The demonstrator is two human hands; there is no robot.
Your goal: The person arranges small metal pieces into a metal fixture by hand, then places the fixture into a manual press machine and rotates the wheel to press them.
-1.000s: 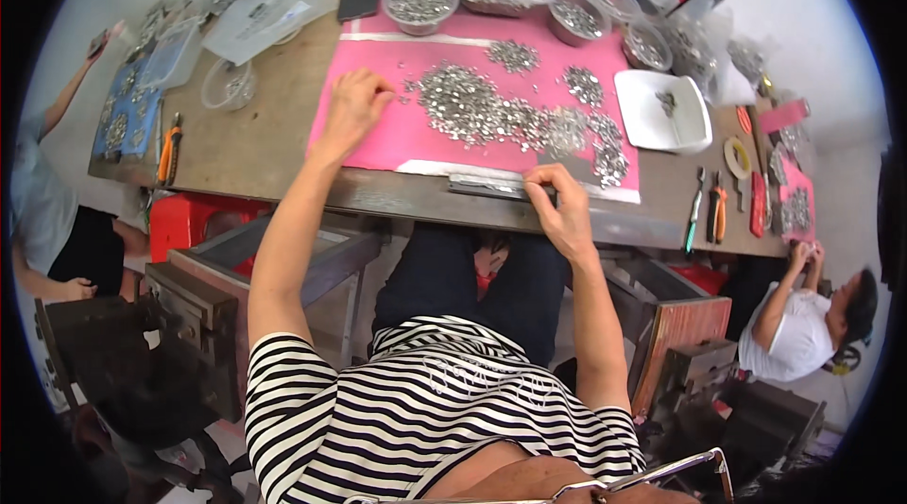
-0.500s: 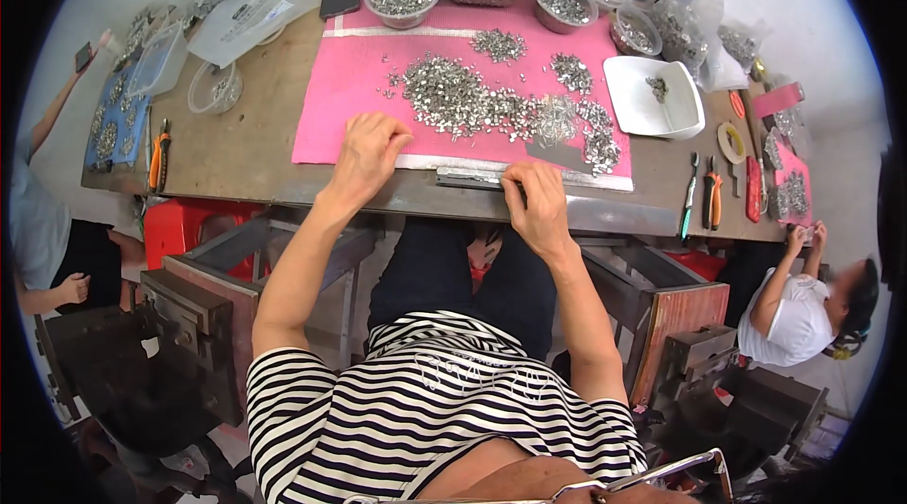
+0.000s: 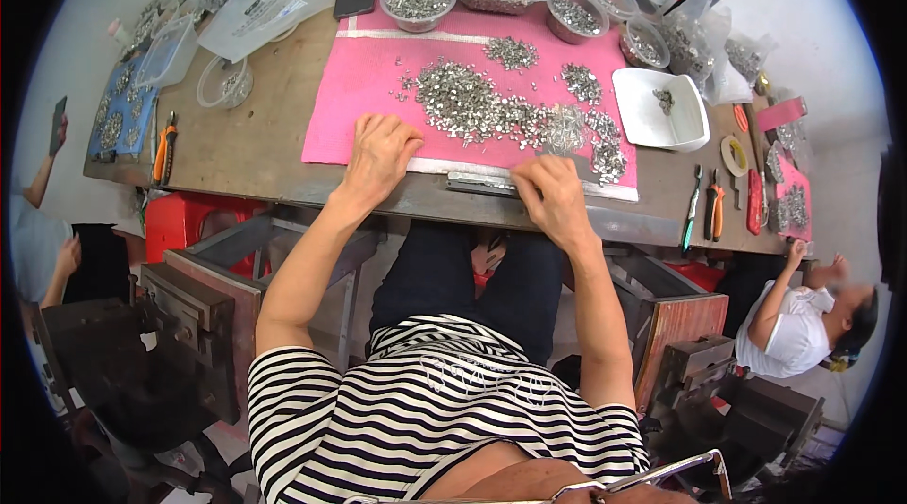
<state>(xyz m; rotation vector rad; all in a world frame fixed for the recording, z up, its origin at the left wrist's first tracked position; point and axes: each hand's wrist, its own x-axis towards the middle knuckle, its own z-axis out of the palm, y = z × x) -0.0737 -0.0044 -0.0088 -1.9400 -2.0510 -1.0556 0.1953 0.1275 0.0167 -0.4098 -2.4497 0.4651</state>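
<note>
A pink cloth with white stripes lies on the bench. Heaped across it are small silvery metal pieces, with a cluster of thin clear-looking slivers at the right. By the cloth's front left edge, my left hand is closed with its fingers curled and pinched; whatever they hold is hidden. A narrow dark bar with a silvery top lies along the bench's front edge. At its right end is my right hand, thumb and fingers pinched together, their contents too small to make out.
Plastic tubs of metal pieces stand behind the cloth. A white square dish sits to the right, near a toothbrush and orange-handled pliers. More pliers lie left. Co-workers sit at both sides.
The view has shifted slightly, so the bench appears a little further right. Both my hands stay near the same spots, closed. The right co-worker's hands have moved apart; the left co-worker's phone has shifted.
</note>
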